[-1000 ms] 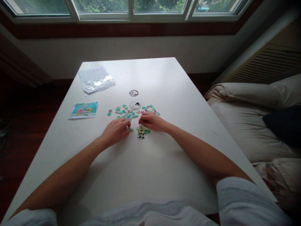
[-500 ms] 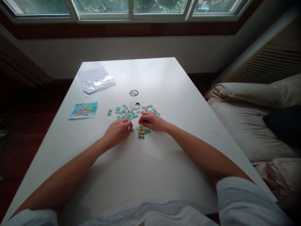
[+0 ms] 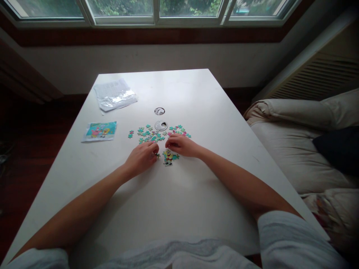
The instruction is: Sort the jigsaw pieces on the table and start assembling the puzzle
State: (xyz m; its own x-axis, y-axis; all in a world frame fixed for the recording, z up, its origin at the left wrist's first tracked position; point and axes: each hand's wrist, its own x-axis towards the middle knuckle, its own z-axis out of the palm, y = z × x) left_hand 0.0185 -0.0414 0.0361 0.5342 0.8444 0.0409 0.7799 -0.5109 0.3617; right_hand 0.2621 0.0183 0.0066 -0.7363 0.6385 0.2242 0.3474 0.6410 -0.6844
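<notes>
Both my hands rest on a white table (image 3: 174,201) among small jigsaw pieces. My left hand (image 3: 141,157) lies curled, its fingertips pinched on a small puzzle piece (image 3: 157,155) at the left edge of a joined yellow-and-teal cluster (image 3: 169,157). My right hand (image 3: 182,145) is curled too, fingertips pressed together just above that cluster; whether it holds a piece is hidden. Several loose teal and pink pieces (image 3: 150,134) are scattered beyond my hands.
A picture card (image 3: 100,130) lies at the left, a clear plastic bag with paper (image 3: 114,95) behind it. Two round openings (image 3: 160,125) sit in the tabletop. A beige sofa (image 3: 303,149) stands at the right, windows behind the table.
My left hand has slid a little to the right, toward the joined cluster. My right hand has stayed in place.
</notes>
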